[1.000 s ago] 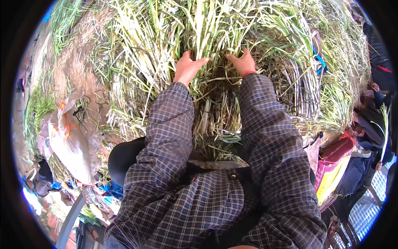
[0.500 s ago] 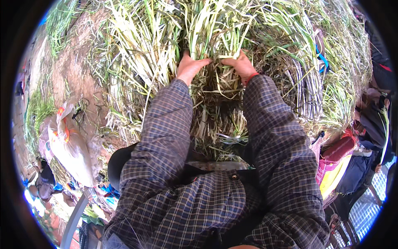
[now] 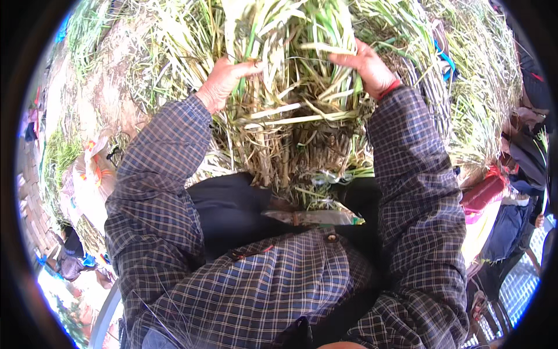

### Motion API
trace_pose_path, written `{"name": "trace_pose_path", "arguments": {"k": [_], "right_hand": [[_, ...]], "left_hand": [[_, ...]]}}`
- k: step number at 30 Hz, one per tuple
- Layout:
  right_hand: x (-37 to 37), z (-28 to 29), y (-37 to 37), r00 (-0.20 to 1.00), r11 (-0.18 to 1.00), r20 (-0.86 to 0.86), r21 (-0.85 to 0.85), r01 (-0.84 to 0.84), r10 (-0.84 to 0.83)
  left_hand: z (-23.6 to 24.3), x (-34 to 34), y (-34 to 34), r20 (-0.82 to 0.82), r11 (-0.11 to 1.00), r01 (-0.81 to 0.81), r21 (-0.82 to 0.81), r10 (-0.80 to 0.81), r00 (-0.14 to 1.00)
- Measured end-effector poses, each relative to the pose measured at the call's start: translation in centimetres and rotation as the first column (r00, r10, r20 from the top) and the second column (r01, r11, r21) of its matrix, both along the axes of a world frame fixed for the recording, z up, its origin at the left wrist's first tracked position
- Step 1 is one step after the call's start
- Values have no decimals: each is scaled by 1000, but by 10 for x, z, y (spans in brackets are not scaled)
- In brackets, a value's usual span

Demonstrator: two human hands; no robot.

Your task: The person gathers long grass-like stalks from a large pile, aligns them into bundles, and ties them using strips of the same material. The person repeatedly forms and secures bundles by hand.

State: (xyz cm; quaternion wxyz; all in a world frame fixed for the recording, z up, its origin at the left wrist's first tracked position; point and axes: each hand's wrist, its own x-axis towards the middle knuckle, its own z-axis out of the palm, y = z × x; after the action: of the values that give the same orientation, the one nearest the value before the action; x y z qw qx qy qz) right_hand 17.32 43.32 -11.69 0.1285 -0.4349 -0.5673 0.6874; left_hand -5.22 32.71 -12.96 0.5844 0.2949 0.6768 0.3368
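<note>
The left hand (image 3: 224,82) and right hand (image 3: 373,67) clasped a bundle (image 3: 273,72) between them, in front of the knees (image 3: 228,198), seemingly gathered already, while many other stalks (image 3: 174,49) lay ungathered to both sides.

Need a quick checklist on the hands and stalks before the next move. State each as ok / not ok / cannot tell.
1. Left hand at the left side of the stalk bundle: ok, thumb across its front.
2. Right hand at its right side: ok, thumb pointing inward.
3. Both hands closed firmly: cannot tell, most fingers are hidden by stalks and hands.
4. Stalks all running one way: not ok, some crosswise stalks lie on the near side.
5. Pale sack apart from the hands: ok, it sits off to the left.
</note>
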Motion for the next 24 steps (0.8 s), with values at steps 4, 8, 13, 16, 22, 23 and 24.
{"name": "trace_pose_path", "arguments": {"k": [4, 8, 13, 16, 22, 23, 24], "right_hand": [[-6, 2, 4, 836, 986, 531, 8, -164, 135], [-12, -12, 7, 936, 972, 272, 13, -235, 222], [-10, -30, 14, 870, 951, 405, 9, -309, 279], [-8, -40, 23, 825, 948, 479, -50, -314, 298], [-10, -73, 46, 935, 991, 336, 102, 81, -111], [-8, -78, 48, 972, 994, 212, 48, 94, -102], [-13, -85, 48, 941, 976, 279, -47, 210, -189]], "left_hand": [[2, 5, 7, -318, 971, -157, -180, 93, 943], [2, -1, 10, 51, 989, -60, -134, 67, 996], [-8, -9, 8, 111, 996, 82, -34, -78, 991], [-24, -18, 11, -8, 989, 120, -84, -121, 993], [-61, -33, 30, 171, 939, 331, -93, -312, 934], [-66, -32, 29, 131, 951, 283, -125, -267, 955], [-72, -28, 29, 49, 975, 170, -142, -165, 985]]}}
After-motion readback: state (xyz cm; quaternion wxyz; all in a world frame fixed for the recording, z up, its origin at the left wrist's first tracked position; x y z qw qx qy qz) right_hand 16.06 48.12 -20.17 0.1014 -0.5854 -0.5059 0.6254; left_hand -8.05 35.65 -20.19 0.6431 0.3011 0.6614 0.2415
